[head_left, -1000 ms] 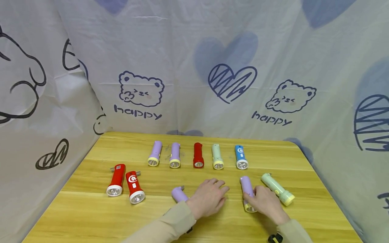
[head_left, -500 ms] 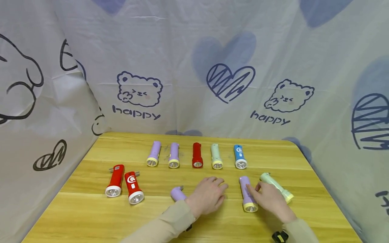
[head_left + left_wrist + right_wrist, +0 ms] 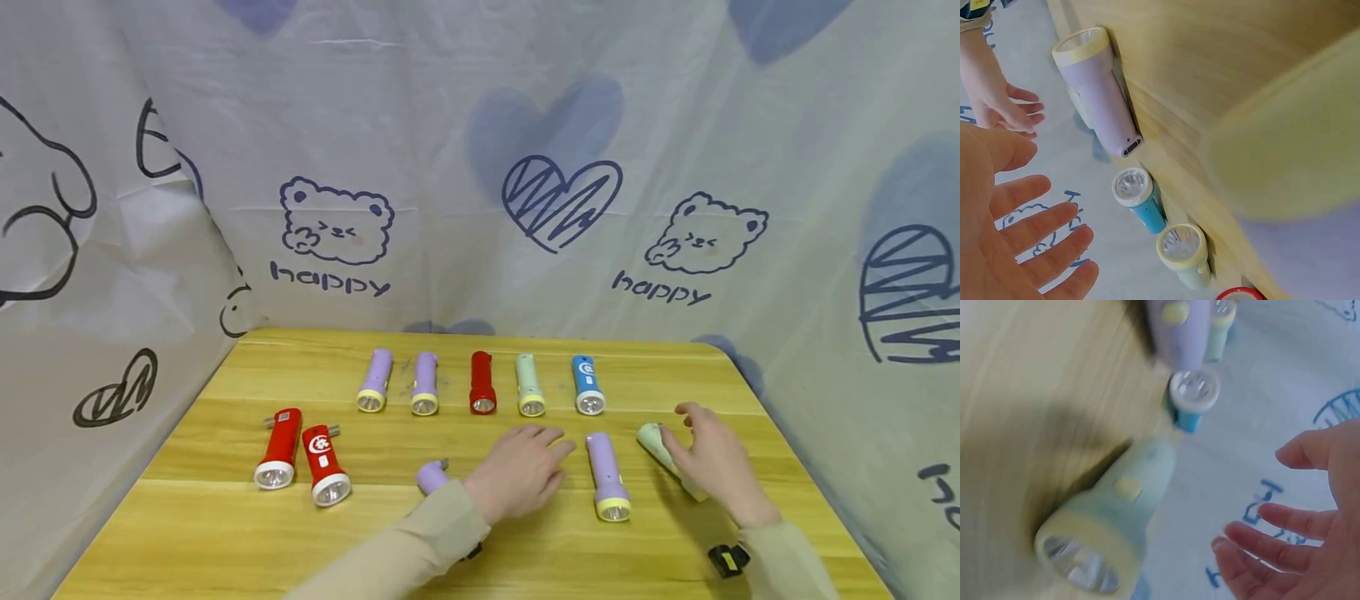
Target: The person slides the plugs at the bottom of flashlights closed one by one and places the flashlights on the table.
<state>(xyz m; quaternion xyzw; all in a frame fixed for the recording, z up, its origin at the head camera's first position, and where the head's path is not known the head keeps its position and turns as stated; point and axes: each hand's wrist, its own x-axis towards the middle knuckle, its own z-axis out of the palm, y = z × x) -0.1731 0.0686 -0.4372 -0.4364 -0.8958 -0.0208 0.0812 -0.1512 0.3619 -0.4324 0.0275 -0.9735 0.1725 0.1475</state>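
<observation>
My right hand (image 3: 716, 462) hovers over a pale green flashlight (image 3: 654, 440) with its fingers spread, holding nothing. In the right wrist view that flashlight, with a yellow lens ring and button, lies apart from the relaxed fingers (image 3: 1279, 544). A purple flashlight (image 3: 604, 467) with a yellow head lies straight, lens toward me, between my two hands. My left hand (image 3: 521, 471) hangs over the table left of it, fingers loosely extended and nothing in them. Another purple flashlight (image 3: 432, 476) is mostly hidden beneath the left sleeve; its yellow head looms blurred in the left wrist view.
A back row holds two purple flashlights (image 3: 424, 379), a dark red one (image 3: 482, 379), a pale green one (image 3: 527, 379) and a blue one (image 3: 587, 379). Two red flashlights with white heads (image 3: 325, 467) lie at the left. Printed cloth (image 3: 442, 275) hangs behind the wooden table (image 3: 187, 533).
My right hand has let go of the front purple flashlight and moved right, over the pale green one. The purple flashlight stays in place; my left hand has barely moved.
</observation>
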